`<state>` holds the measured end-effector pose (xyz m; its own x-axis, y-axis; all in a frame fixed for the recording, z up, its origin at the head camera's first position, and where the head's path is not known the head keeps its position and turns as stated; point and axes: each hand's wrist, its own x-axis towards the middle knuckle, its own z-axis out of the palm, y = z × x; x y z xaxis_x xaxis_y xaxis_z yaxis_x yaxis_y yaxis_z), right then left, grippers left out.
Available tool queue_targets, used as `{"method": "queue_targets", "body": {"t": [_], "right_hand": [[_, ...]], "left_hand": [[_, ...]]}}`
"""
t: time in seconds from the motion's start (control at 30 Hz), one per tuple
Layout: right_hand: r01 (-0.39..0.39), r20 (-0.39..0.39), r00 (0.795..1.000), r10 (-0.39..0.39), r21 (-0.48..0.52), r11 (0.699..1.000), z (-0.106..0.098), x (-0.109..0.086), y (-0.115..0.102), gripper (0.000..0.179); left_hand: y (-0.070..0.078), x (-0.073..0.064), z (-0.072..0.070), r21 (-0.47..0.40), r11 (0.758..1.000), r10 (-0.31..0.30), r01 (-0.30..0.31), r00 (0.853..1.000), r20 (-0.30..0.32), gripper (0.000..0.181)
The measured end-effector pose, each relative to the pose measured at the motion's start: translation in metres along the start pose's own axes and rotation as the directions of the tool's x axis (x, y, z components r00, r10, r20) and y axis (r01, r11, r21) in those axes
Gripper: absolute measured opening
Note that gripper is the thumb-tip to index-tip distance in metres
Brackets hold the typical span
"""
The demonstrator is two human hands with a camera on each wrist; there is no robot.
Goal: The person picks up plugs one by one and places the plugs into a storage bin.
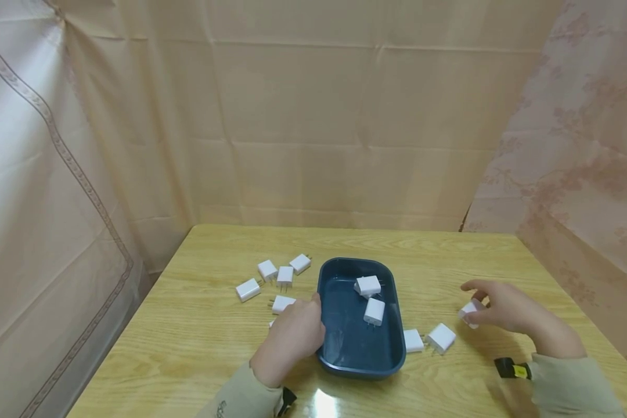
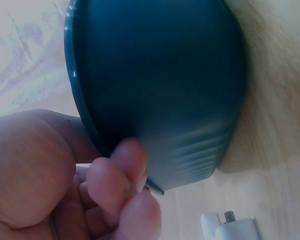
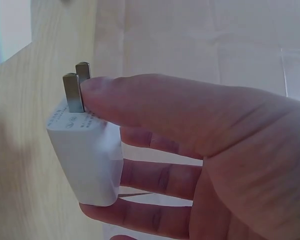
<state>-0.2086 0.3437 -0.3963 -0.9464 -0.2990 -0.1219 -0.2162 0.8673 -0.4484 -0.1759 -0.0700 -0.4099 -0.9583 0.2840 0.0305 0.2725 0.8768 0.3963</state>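
Note:
A dark blue rectangular tub (image 1: 345, 354) stands on the table with several white plug chargers (image 1: 374, 312) inside, toward its right side. My left hand (image 1: 299, 328) grips the tub's left rim, its fingertips (image 2: 140, 215) against the outer wall in the left wrist view. Off to the right, my right hand (image 1: 504, 307) holds one white charger (image 3: 87, 155) between thumb and fingers. The right wrist view shows the thumb beside its two metal prongs (image 3: 74, 93). That charger is over the table, to the right of two loose ones.
Left of the tub lie several loose white chargers (image 1: 248, 289), some partly hidden behind the left hand. Two more, one a charger (image 1: 441, 337) with prongs showing, lie beside the tub's right wall. Cloth curtains (image 1: 345, 116) hang behind the wooden table (image 1: 177, 325) and at both sides.

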Motion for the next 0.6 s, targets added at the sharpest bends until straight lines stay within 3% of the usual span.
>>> {"method": "queue_targets", "body": {"t": [0.6], "right_hand": [[0.038,0.003,0.999,-0.038,-0.058,0.998,-0.011,0.010,-0.035,0.071]], "left_hand": [[-0.001,0.001,0.002,-0.015,1.000,-0.021,0.021,1.000,0.022,0.051]]}}
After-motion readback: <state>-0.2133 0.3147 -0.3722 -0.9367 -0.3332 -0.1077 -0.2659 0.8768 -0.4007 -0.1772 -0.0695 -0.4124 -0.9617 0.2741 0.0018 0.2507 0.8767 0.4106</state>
